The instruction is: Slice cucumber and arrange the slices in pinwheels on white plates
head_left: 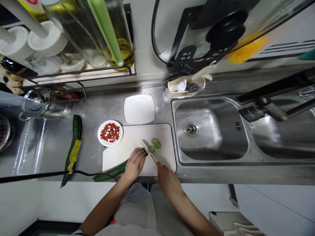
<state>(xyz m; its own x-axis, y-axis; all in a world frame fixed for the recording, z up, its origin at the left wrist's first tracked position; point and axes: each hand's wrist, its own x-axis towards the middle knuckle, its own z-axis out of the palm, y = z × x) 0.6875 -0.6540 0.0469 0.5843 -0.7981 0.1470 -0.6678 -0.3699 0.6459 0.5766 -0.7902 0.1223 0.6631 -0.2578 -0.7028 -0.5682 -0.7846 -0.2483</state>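
My left hand (pixel 135 164) is closed over a long green cucumber (pixel 114 171), pressing it onto the white cutting board (pixel 118 152). The cucumber's far end sticks out past the board's left edge. In my right hand (pixel 167 177) is the handle of a kitchen knife (pixel 149 153); its blade stands at the cut end of the cucumber, close to my left fingertips. Several thin cucumber slices (pixel 156 143) lie on the board just right of the blade, some of them overlapping.
A white plate (pixel 139 109) sits behind the board, and a small dish of red berries (pixel 110 133) is at its left corner. Another cucumber (pixel 73 147) with a yellow label lies farther left. To the right is a steel sink (pixel 209 157). A dark cable (pixel 49 176) crosses the lower left.
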